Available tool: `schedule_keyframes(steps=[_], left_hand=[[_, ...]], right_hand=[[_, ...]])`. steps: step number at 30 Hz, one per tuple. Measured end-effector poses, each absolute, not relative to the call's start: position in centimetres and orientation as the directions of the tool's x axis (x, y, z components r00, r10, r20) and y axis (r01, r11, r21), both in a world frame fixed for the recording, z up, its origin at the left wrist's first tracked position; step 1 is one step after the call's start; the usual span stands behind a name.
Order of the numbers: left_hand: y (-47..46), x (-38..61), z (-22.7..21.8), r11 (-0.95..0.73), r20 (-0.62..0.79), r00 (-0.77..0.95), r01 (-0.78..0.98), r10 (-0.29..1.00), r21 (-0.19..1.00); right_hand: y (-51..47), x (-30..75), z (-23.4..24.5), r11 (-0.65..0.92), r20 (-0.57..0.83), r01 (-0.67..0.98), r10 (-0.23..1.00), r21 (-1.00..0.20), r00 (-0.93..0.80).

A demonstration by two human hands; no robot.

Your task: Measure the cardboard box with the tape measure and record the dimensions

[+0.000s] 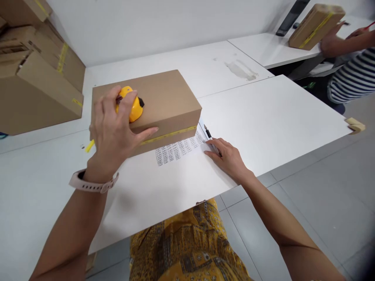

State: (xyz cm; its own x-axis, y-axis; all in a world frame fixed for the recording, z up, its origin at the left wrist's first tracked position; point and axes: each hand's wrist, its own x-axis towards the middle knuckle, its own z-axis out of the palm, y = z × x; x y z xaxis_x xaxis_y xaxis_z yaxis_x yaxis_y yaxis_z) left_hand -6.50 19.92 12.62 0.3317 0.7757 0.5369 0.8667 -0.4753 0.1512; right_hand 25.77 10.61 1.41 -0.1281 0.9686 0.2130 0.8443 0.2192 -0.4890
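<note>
A brown cardboard box (166, 97) with yellow tape lies on the white table (263, 117) in front of me. My left hand (113, 130) rests on its near left corner, fingers wrapped round a yellow tape measure (133, 106) on the box top; a bit of yellow tape sticks out below the hand. My right hand (227, 156) lies on a printed sheet of paper (175, 150) beside the box, fingertips closed on a pen (209, 136) at the paper's right edge.
Several stacked cardboard boxes (32, 74) fill the far left of the table. At the far right another person in a striped top (351, 76) handles a taped box (315, 25) on a neighbouring table. A tape roll (355, 125) sits at the table's right corner.
</note>
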Motion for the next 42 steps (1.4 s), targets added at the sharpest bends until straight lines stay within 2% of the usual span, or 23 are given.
schedule_keyframes(steps=[5,8,10,11,13,15,17,20,26,35,38,40,42], left_hand=[[25.9,-3.5,12.1,-0.563,0.551,0.4,0.811,0.732,0.158],[26.4,-1.5,11.2,-0.651,0.676,0.423,0.751,0.603,0.109],[24.5,-0.7,9.7,-0.719,0.725,0.48,0.694,0.494,0.031],[23.1,-0.7,8.7,-0.758,0.711,0.539,0.652,0.452,-0.013],[20.3,-1.1,6.3,-0.84,0.572,0.708,0.54,0.414,-0.061],[18.2,-2.1,4.0,-0.828,0.37,0.774,0.56,0.514,-0.021],[17.2,-3.3,2.2,-0.78,0.187,0.763,0.625,0.619,0.033],[16.4,-4.2,1.3,-0.726,0.058,0.725,0.681,0.687,0.098],[11.5,-4.6,1.9,-0.688,0.076,0.684,0.715,0.725,0.126],[-0.8,-6.9,1.7,-0.616,0.146,0.601,0.783,0.786,0.092],[-3.6,-6.9,1.5,-0.587,0.16,0.57,0.804,0.806,0.097],[-4.5,-6.4,1.3,-0.56,0.184,0.536,0.821,0.824,0.112],[-4.7,-5.8,1.0,-0.537,0.231,0.5,0.832,0.835,0.139]], right_hand=[[10.2,25.6,1.1,0.202,0.224,0.833,0.97,-0.514,-0.097],[10.1,25.6,1.1,0.182,0.222,0.829,0.972,-0.529,-0.072],[10.0,25.7,1.0,0.172,0.224,0.826,0.973,-0.537,-0.057],[10.0,25.8,0.9,0.171,0.227,0.823,0.972,-0.541,-0.053],[9.9,26.0,0.7,0.178,0.239,0.817,0.97,-0.548,-0.051],[9.9,26.2,0.4,0.19,0.256,0.814,0.965,-0.549,-0.053],[10.0,26.4,0.3,0.2,0.262,0.812,0.963,-0.548,-0.059],[10.0,26.7,0.6,0.215,0.252,0.805,0.964,-0.553,-0.085],[8.2,26.6,1.3,0.268,0.241,0.782,0.958,-0.562,-0.155],[0.1,23.7,-0.5,0.377,0.359,0.722,0.914,-0.58,-0.189],[-1.9,22.7,-1.3,0.352,0.414,0.665,0.908,-0.659,-0.07],[-2.6,22.1,-1.5,0.276,0.416,0.585,0.902,-0.763,0.116],[-2.9,21.9,-1.1,0.2,0.358,0.451,0.884,-0.87,0.299]])
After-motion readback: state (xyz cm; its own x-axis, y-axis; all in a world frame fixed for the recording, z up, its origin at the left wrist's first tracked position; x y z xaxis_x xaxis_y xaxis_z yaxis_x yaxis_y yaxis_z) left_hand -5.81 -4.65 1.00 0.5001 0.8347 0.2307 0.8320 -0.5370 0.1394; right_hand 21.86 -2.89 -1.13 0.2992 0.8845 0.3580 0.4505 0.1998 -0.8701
